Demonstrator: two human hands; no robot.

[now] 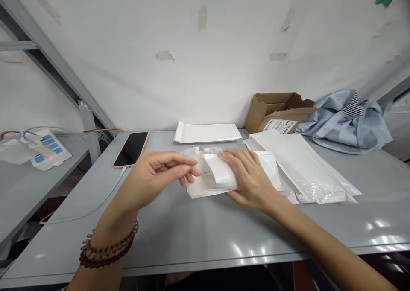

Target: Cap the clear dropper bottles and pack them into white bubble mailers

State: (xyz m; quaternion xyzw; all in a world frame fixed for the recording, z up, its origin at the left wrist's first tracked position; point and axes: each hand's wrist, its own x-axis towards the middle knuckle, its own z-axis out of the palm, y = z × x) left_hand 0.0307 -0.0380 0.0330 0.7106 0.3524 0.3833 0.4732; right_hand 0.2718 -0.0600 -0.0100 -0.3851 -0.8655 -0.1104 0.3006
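A white padded envelope (226, 178) is held a little above the grey table, its mouth gaping to the left. My right hand (248, 173) closes round its middle, with the fingers on top and the thumb underneath. A small dark mark or item shows inside the mouth; I cannot tell which. My left hand (169, 169) is at the envelope's flap (196, 187), thumb and fingers drawn together at the tips. Whether anything is between them is hidden. Just behind the envelope lie small clear plastic pieces (205, 149), partly covered by it.
Flat white envelopes (294, 161) are stacked on the right, and another white envelope (208, 133) lies by the wall. Behind are an open cardboard box (278, 109) and a light blue cloth bag (349, 124). A phone (131, 149) trails a white cable (105, 203) on the left.
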